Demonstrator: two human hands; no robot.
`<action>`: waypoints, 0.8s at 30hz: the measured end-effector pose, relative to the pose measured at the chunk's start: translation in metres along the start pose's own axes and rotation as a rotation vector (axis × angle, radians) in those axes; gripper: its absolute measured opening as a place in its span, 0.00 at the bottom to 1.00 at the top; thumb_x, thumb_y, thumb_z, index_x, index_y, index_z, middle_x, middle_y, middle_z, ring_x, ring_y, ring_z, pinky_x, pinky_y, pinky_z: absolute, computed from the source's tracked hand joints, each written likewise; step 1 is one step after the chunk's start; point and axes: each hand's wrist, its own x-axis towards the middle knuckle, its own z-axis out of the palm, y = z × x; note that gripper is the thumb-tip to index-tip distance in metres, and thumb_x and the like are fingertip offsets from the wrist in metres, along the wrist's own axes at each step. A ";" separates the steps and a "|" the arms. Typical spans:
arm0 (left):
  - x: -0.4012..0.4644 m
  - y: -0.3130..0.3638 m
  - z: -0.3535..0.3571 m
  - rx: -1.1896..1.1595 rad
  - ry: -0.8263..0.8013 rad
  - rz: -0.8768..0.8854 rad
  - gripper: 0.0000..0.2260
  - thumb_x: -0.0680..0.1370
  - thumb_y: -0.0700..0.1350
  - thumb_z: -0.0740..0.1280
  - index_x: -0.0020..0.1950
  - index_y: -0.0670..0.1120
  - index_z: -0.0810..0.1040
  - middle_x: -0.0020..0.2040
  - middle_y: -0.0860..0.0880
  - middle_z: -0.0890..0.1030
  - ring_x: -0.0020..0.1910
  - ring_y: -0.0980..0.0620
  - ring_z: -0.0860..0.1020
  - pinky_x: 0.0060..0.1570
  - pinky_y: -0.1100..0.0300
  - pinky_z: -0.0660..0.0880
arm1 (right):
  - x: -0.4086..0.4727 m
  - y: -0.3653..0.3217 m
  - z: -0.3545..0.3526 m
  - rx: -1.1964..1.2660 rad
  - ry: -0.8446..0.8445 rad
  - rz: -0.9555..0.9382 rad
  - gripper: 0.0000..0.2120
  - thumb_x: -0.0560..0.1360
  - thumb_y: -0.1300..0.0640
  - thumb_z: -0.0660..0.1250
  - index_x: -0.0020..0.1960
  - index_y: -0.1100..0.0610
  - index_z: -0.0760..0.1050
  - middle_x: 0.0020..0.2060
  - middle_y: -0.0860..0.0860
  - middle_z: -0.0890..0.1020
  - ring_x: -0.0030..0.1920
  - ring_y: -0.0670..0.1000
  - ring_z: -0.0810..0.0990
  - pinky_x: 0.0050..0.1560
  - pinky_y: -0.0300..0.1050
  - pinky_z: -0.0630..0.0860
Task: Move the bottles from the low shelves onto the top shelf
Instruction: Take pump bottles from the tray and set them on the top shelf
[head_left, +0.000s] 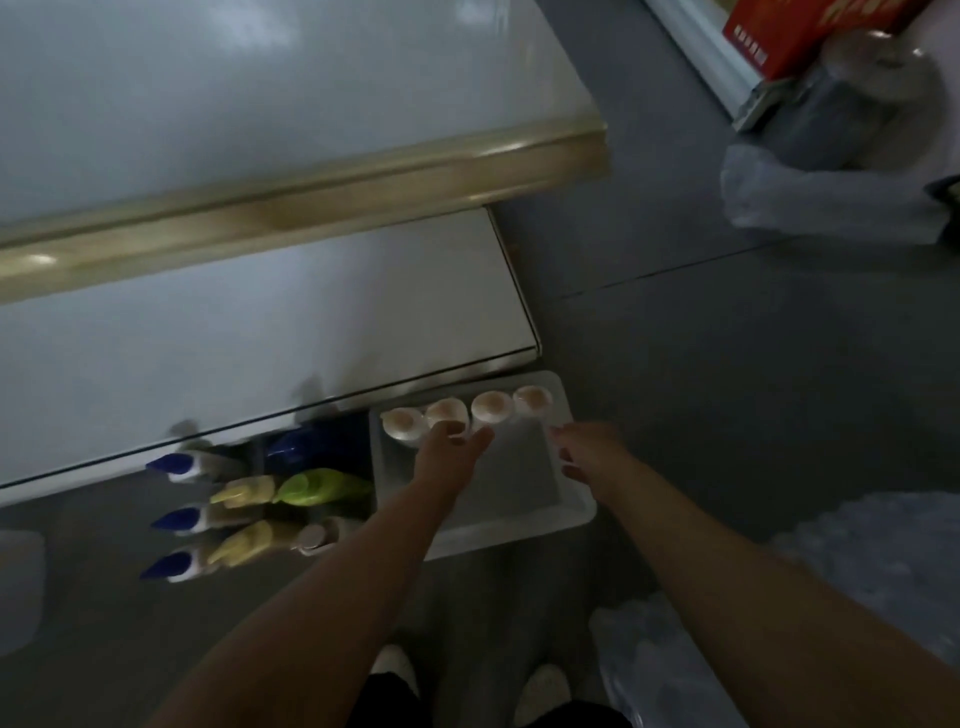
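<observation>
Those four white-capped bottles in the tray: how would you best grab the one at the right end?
Grip the right-end bottle around its cap and neck from above and the front. It stands upright, only its top showing, with a neighbour close on its left. The right hand is nearest, its fingers loose and empty.

Dim, bluish indoor picture, soft pale sheen on the white top shelf (249, 93), small glints on its gold edge, heavy motion blur throughout, floor (727, 389) and lower corners murky, bottles (218, 514) smeared, wide-angle bending at edges
</observation>
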 end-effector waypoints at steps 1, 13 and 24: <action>0.015 -0.012 0.006 -0.001 -0.002 0.012 0.25 0.78 0.55 0.70 0.71 0.46 0.71 0.63 0.44 0.77 0.59 0.46 0.76 0.54 0.52 0.74 | 0.016 0.006 0.004 0.005 0.012 0.013 0.17 0.78 0.55 0.72 0.62 0.63 0.77 0.55 0.59 0.81 0.54 0.57 0.81 0.62 0.60 0.80; 0.183 -0.121 0.077 -0.008 0.028 0.140 0.29 0.79 0.46 0.71 0.77 0.52 0.65 0.67 0.42 0.77 0.62 0.47 0.77 0.56 0.55 0.73 | 0.211 0.081 0.045 0.001 0.038 -0.068 0.20 0.77 0.57 0.73 0.66 0.65 0.75 0.51 0.59 0.77 0.50 0.58 0.77 0.63 0.61 0.77; 0.241 -0.125 0.091 0.345 0.223 0.354 0.36 0.78 0.47 0.70 0.81 0.53 0.54 0.73 0.42 0.73 0.68 0.40 0.75 0.65 0.47 0.72 | 0.272 0.086 0.047 0.000 -0.015 -0.311 0.33 0.78 0.62 0.71 0.79 0.54 0.62 0.72 0.59 0.71 0.61 0.56 0.73 0.55 0.49 0.72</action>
